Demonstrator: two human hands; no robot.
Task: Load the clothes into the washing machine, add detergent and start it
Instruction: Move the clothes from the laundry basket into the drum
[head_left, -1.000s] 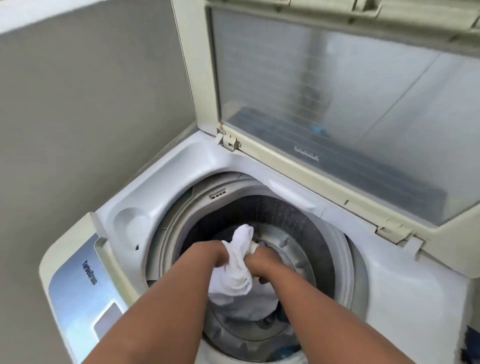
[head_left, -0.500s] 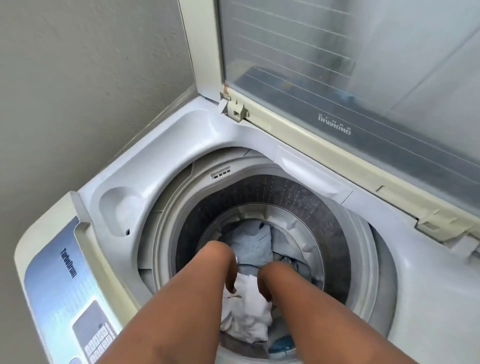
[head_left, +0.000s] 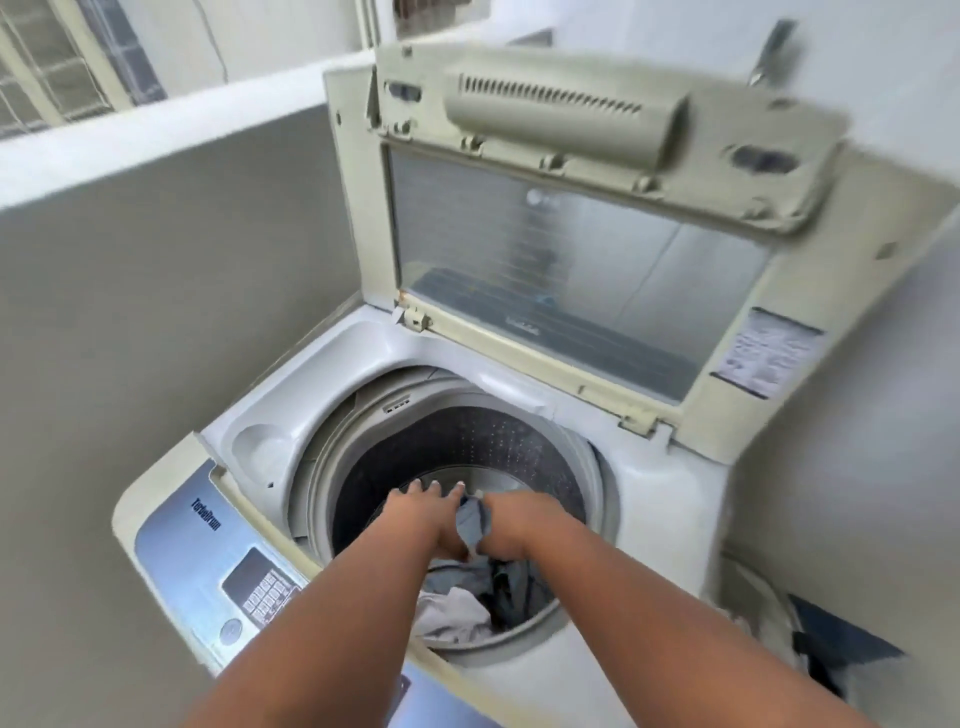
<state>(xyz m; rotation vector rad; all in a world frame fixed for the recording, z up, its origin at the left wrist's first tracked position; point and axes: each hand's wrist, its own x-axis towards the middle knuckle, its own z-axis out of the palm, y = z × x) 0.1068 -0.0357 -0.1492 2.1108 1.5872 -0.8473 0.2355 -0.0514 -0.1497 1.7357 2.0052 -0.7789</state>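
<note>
Low in the middle of the frame, a light blue garment (head_left: 474, 522) is being held between both hands inside the drum (head_left: 467, 447) of the washing machine (head_left: 665, 499), whose lid (head_left: 571, 270) is being kept upright in the upper centre. The left hand (head_left: 423, 512) is being held with fingers spread fairly wide, while the right hand (head_left: 511, 522) is being curled round the cloth. More clothes (head_left: 452, 608), white and grey, are being left heaped below them in the drum.

top-load washer (head_left: 670, 499) lid up, grey/white clothes (head_left: 457, 597) in drum
</note>
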